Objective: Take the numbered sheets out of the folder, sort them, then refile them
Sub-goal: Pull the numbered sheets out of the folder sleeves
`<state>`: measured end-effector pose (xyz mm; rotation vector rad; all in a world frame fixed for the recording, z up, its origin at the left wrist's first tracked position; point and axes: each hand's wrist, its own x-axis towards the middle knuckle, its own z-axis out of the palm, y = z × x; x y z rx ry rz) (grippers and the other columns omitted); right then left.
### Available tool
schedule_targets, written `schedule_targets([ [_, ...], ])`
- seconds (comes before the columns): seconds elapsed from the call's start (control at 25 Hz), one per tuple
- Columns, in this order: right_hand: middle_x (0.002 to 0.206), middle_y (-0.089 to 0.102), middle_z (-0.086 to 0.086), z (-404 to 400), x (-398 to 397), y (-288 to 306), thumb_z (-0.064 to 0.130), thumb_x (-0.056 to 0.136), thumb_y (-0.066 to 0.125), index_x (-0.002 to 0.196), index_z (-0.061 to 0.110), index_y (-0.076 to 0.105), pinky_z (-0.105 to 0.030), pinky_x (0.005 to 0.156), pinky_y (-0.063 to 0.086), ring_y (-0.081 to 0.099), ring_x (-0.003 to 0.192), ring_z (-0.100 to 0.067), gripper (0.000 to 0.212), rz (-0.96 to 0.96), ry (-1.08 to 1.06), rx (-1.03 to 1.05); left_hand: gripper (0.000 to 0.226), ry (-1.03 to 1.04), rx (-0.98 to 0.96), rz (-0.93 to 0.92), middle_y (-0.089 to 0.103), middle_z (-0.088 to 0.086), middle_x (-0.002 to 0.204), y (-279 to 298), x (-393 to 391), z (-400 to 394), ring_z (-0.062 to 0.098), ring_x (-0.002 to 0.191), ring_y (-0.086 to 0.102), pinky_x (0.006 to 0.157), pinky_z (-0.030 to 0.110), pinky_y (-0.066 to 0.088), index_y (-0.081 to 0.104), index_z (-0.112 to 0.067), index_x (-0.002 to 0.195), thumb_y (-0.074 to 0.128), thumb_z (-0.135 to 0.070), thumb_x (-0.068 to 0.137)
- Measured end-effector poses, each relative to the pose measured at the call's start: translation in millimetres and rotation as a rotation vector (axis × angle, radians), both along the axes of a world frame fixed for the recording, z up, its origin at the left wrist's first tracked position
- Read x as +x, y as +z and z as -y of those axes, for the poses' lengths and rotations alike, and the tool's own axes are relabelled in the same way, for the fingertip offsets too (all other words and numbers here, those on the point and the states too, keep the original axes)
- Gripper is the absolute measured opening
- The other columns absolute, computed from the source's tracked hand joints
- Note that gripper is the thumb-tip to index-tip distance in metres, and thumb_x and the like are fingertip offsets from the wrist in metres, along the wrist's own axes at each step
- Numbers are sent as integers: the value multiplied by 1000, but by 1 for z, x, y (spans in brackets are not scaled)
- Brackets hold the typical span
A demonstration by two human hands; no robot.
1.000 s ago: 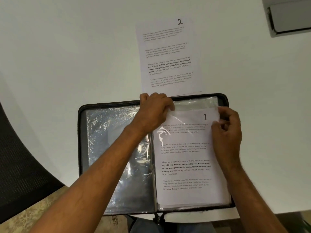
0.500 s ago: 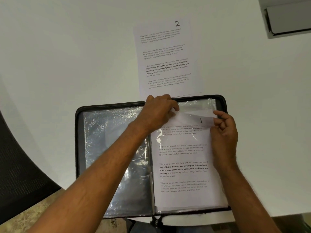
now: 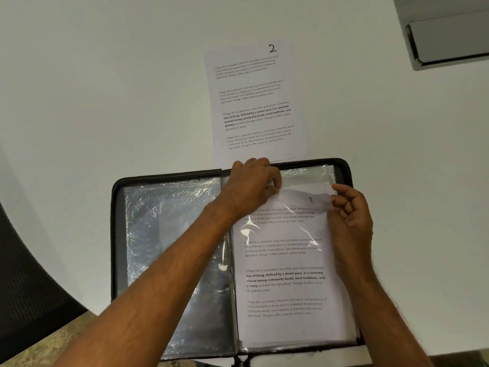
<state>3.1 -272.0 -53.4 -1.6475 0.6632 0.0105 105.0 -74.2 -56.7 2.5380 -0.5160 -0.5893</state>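
A black zip folder (image 3: 116, 234) lies open on the white table, its clear plastic sleeves showing. The sheet numbered 1 (image 3: 285, 276) sits almost wholly inside the right-hand sleeve. My left hand (image 3: 251, 186) pinches the top left of that sleeve's opening. My right hand (image 3: 349, 210) pinches the sleeve's top right edge beside the number. The sheet numbered 2 (image 3: 254, 102) lies flat on the table just beyond the folder, on top of other sheets whose edges peek out.
A grey box-like object (image 3: 449, 33) sits at the table's far right corner. A dark mesh chair (image 3: 26, 287) stands at the lower left, over patterned floor. The white table (image 3: 105, 88) stretches left of the loose sheets.
Sheet 1 has slid further down into the right-hand sleeve, and both hands stay at the sleeve's top edge.
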Motion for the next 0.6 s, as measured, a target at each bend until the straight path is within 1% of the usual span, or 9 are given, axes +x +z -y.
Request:
schedule_targets([
  [0.12, 105, 69, 0, 2, 1, 1, -15, 92, 50, 119, 31, 63, -19, 79, 55, 67, 92, -8, 55, 3, 6, 9, 15, -17, -6, -9, 48, -13, 98, -1, 0, 5, 9, 97, 42, 95, 38, 35, 66, -33, 110, 69, -33, 95],
  [0.2, 103, 69, 2, 1, 2, 3, -16, 92, 50, 119, 29, 63, -15, 77, 53, 66, 90, -6, 54, 7, 8, 15, 13, -31, -12, -15, 47, -12, 97, -2, 0, 7, 9, 96, 41, 94, 38, 35, 67, -33, 108, 69, -33, 95],
  [0.36, 108, 69, 2, 1, 4, 5, -13, 94, 53, 124, 22, 61, -13, 77, 52, 67, 93, -3, 47, -4, 16, 9, 7, -31, -19, -12, 52, -11, 98, -2, 3, 6, 11, 97, 44, 94, 38, 34, 68, -30, 104, 65, -28, 98],
  [0.48, 115, 68, 4, 3, 0, 6, -10, 95, 53, 126, 23, 57, -14, 76, 54, 68, 97, -3, 46, -38, 68, -3, 7, 56, -75, 0, 57, -11, 100, 0, 11, 3, 12, 100, 47, 91, 36, 29, 65, -29, 101, 61, -23, 99],
  [0.6, 116, 68, 11, 5, -5, 7, -3, 97, 57, 125, 30, 52, -15, 67, 56, 71, 93, 0, 44, -82, 117, 6, 9, 172, -137, 28, 59, -14, 96, 8, 28, 1, 9, 99, 51, 92, 37, 24, 60, -31, 95, 60, -23, 99],
])
